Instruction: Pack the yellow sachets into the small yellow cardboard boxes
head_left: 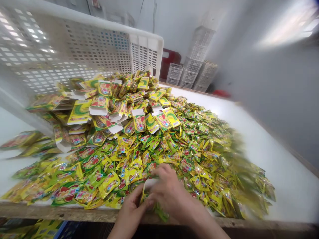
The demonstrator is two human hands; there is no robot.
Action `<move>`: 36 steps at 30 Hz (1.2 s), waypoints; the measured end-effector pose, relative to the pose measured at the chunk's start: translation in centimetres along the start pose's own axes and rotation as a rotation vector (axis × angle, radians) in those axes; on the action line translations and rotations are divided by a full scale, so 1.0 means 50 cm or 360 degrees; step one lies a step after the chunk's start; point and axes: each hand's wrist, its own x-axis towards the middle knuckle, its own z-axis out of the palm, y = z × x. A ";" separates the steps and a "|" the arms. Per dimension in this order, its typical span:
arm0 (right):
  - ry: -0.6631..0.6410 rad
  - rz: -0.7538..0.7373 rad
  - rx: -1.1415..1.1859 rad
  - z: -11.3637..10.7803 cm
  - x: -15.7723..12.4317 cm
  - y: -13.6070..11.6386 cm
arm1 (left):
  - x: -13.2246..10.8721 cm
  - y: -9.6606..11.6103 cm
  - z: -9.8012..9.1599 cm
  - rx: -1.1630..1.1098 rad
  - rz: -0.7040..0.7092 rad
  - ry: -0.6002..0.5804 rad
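Note:
My left hand [133,207] is closed around a small yellow-green carton [147,183] whose white flap stands up, near the table's front edge. Over the same carton, my right hand [168,191] has bent fingers smeared by motion. Whether it grips anything does not show. A green packet [161,212] shows just beneath my right hand. Around both hands spreads a wide heap of shiny yellow and green packets [109,184] with watermelon pictures. Behind them lies a pile of matching cartons [99,104], several with open white flaps.
A large white perforated crate [147,41] lies tipped at the back left, with cartons spilling from it. The white table top [259,146] shows at the right, with a worn front edge [57,212]. Stacked crates [190,71] stand beyond. Below left is a blue-edged container [61,229].

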 end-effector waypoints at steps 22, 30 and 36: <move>0.0670 0.0607 0.1222 0.100 -0.035 -0.002 | -0.001 0.024 -0.066 0.0511 0.0128 0.0249; 0.0792 0.0521 0.1054 0.109 -0.037 0.008 | 0.015 0.030 -0.060 0.0752 0.0442 0.0121; 0.0699 0.0292 0.0825 0.084 -0.040 -0.005 | 0.024 0.056 -0.066 0.0769 0.0599 -0.0127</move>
